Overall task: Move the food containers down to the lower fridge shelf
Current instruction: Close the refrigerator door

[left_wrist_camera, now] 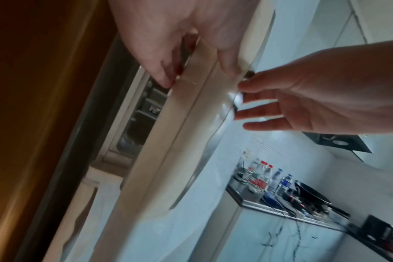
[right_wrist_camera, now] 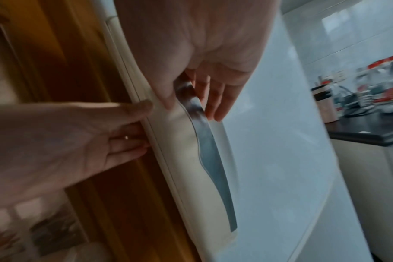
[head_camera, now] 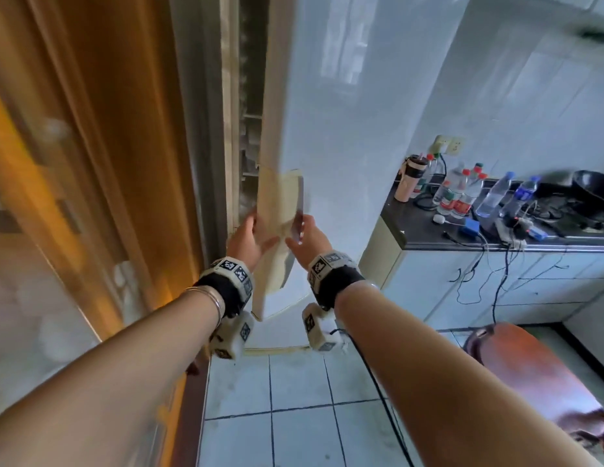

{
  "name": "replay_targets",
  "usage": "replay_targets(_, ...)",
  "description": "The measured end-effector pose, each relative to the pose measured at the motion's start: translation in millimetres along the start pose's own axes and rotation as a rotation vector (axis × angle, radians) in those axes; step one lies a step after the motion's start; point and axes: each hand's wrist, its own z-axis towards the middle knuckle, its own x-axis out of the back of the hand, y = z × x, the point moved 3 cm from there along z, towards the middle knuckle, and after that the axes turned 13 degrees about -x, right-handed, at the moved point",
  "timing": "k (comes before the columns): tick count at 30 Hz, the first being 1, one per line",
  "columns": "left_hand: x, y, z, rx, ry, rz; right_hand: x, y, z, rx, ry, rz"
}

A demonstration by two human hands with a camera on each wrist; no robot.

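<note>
The white fridge door (head_camera: 331,106) stands slightly ajar. Through the narrow gap (head_camera: 251,143) I see blurred inner shelves (left_wrist_camera: 154,102); no food container can be made out there. My left hand (head_camera: 251,235) grips the cream edge of the door (left_wrist_camera: 186,99), fingers hooked behind it and thumb on the front. My right hand (head_camera: 302,232) holds the silver handle strip (right_wrist_camera: 204,134), thumb on one side and fingers on the other. Both hands are close together at the same height.
An orange-brown wooden door frame (head_camera: 108,136) stands close on the left. To the right, a dark counter (head_camera: 428,230) carries water bottles (head_camera: 459,193), a black pan (head_camera: 594,192) and cables. A red-brown stool (head_camera: 533,379) stands on the tiled floor (head_camera: 294,416).
</note>
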Motion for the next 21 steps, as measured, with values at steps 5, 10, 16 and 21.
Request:
replay_targets(5, 22.2, -2.5, 56.7, 0.055, 0.163, 0.014, -11.5, -24.0, 47.7, 0.128, -0.041, -0.223)
replay_targets(10, 39.3, -6.2, 110.6, 0.064, 0.308, 0.136, -2.1, -36.5, 97.9, 0.247, -0.031, -0.309)
replay_targets(16, 48.9, -3.2, 168.5, -0.008, 0.381, 0.244, 9.8, -51.1, 146.9, 0.334, -0.03, -0.372)
replay_targets(21, 44.5, -5.1, 213.8, -0.003, 0.32, 0.414, 13.0, -49.6, 173.7, 0.334, -0.054, -0.399)
